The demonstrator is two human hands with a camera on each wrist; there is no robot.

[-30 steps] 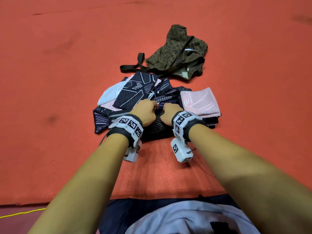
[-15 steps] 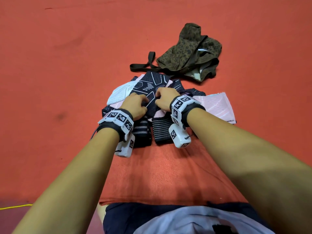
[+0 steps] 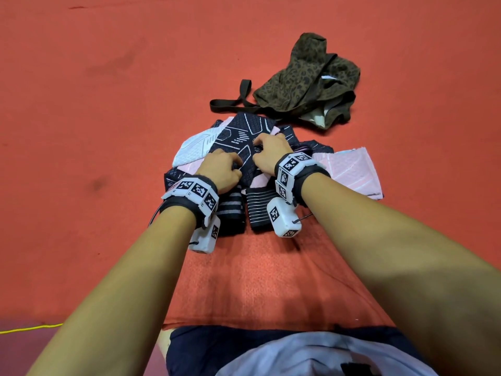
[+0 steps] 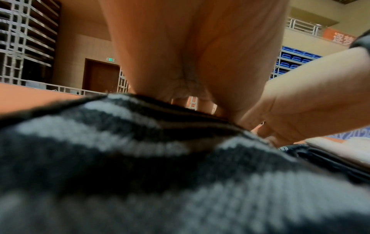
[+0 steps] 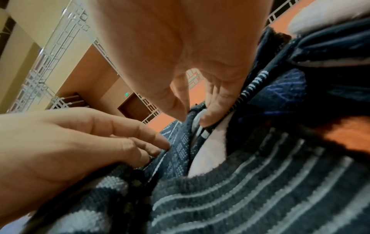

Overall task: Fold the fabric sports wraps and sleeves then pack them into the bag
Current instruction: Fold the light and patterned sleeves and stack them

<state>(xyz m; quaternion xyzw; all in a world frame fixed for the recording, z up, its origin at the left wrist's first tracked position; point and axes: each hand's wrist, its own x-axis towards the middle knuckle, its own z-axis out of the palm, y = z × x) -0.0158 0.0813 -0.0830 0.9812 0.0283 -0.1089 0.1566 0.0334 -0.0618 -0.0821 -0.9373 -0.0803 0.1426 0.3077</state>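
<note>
A pile of fabric sleeves lies on the red mat in the head view. On top is a dark navy sleeve (image 3: 238, 134) with white line patterns, its striped cuffs (image 3: 256, 213) toward me. My left hand (image 3: 235, 166) is curled on its middle. My right hand (image 3: 257, 146) pinches a raised fold of the same sleeve between thumb and fingers (image 5: 212, 114). The left hand's fingers (image 5: 152, 140) dig into the dark knit beside it. A white sleeve (image 3: 191, 150) sticks out on the left and a folded pink sleeve (image 3: 352, 169) lies at the right. The olive camouflage bag (image 3: 306, 82) sits crumpled beyond the pile.
The bag's dark strap (image 3: 230, 104) trails left across the mat just past the pile. A yellow cord (image 3: 29, 328) runs along the mat's near left edge. My lap fills the bottom of the head view.
Both hands have slid away from me along the dark sleeve, from near the striped cuffs to the patterned middle. The cuffs now lie uncovered by my wrists.
</note>
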